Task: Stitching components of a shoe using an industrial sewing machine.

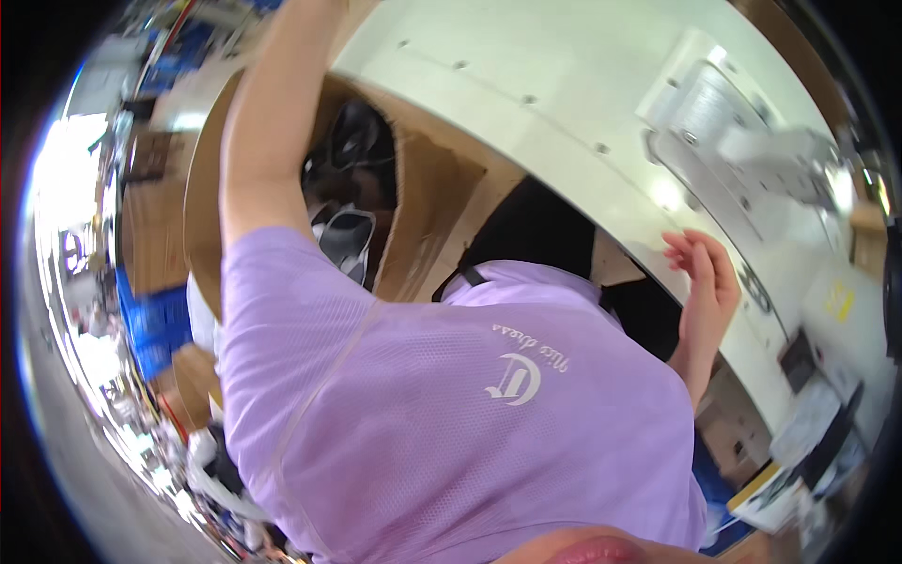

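Observation:
My left arm (272, 141) stretches up past the cardboard box to the top edge. Its hand lies beyond the picture, so what it touches is hidden. My right hand (709, 291) hovers at the near edge of the white table (507, 56), fingers loosely bent and slightly apart, holding nothing. Beyond it on the tabletop stands a white sewing machine (780, 160), the thing nearest that hand. Below my left arm, the open cardboard box (423, 179) contains dark pieces and a grey-and-black piece (348, 235) that I cannot make out.
More cardboard boxes (155, 235) and a blue crate (150, 320) stand to the left. At the lower right, papers (770, 498) and a dark strip lie by the table's end. The table edge runs diagonally close to my body.

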{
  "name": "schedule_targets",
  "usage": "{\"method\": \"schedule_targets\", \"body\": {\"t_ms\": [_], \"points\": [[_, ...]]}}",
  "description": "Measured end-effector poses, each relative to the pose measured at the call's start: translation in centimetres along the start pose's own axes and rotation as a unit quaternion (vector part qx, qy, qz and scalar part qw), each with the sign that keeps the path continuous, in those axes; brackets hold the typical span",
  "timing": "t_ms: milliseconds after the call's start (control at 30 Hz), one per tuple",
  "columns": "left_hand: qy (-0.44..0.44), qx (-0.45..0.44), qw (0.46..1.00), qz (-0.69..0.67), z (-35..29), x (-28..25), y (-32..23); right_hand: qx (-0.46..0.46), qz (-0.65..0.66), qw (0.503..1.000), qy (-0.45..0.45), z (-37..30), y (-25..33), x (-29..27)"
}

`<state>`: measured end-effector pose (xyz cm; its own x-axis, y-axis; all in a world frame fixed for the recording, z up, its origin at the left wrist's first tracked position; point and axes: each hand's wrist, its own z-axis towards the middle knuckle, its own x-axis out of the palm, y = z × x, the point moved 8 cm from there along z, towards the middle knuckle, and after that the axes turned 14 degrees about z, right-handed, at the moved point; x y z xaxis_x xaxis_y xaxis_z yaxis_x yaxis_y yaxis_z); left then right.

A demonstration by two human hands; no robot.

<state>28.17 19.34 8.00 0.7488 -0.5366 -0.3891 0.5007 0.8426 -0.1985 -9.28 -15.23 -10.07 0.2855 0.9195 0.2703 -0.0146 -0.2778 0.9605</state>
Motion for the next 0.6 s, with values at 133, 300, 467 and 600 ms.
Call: {"method": "schedule_targets", "body": {"t_ms": [133,300,467,600], "points": [[0.009,-0.209,0.905,0.371,-25.8,-15.8,22.1,0.051,-0.042,0.998,0.016,0.6,-2.4,2.0],[0.664,-0.243,0.596,0.381,-51.5,-18.9,18.4,0.081,-0.104,0.991,0.029,0.7,-3.5,5.5],[0.476,-0.252,0.829,0.154,-46.4,-22.3,21.0,0.108,-0.095,0.985,0.096,1.2,-5.0,10.5],[0.655,-0.165,0.737,-0.03,-46.6,-21.1,12.7,0.099,-0.082,0.984,0.127,1.0,-5.1,12.4]]}}
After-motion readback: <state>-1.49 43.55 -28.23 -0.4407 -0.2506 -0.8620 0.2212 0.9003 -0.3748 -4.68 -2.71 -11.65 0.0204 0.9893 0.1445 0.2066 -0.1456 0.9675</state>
